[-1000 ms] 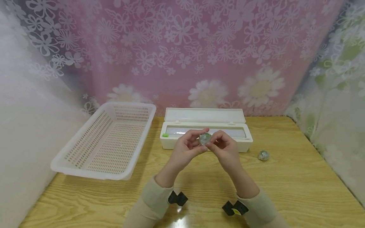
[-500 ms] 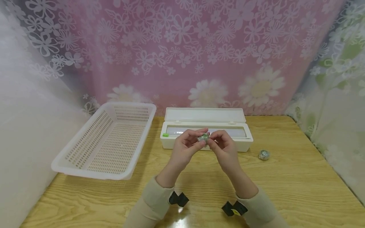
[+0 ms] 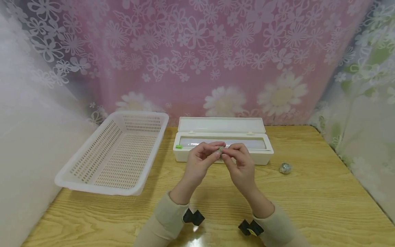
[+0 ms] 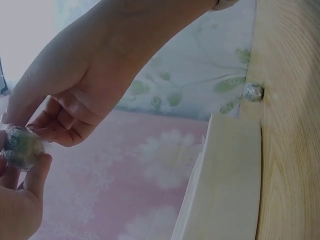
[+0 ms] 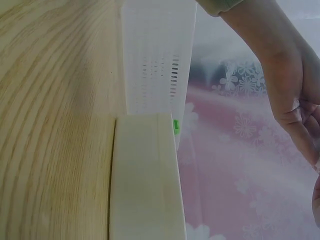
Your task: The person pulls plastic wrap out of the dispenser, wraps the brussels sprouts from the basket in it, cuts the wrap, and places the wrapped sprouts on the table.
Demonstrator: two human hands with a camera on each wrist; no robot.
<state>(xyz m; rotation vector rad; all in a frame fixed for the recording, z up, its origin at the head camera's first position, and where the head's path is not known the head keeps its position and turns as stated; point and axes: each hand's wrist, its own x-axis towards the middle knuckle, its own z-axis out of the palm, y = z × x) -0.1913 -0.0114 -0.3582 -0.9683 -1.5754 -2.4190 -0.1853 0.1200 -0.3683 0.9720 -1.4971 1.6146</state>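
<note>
In the head view, both hands meet in front of a long white cling film dispenser point(image 3: 223, 137) with its lid up. The left hand point(image 3: 199, 159) and right hand point(image 3: 241, 163) pinch a small round greenish thing wrapped in clear plastic film point(image 4: 24, 146) between fingertips and thumbs. The fingers hide most of it in the head view; more shows in the left wrist view. What lies inside the film cannot be told. A second film-wrapped ball point(image 3: 285, 168) rests on the table to the right of the dispenser.
A white slotted plastic basket point(image 3: 140, 187) stands on the left of the wooden table point(image 3: 308, 202). On the dispenser's left end sits a green slider point(image 3: 178, 146). A pink flowered curtain point(image 3: 185, 92) hangs behind the table.
The wrapped thing has been turned between the fingers and shows less now. The right hand has shifted slightly left, closer to the left hand. Basket, dispenser and second ball stay put.
</note>
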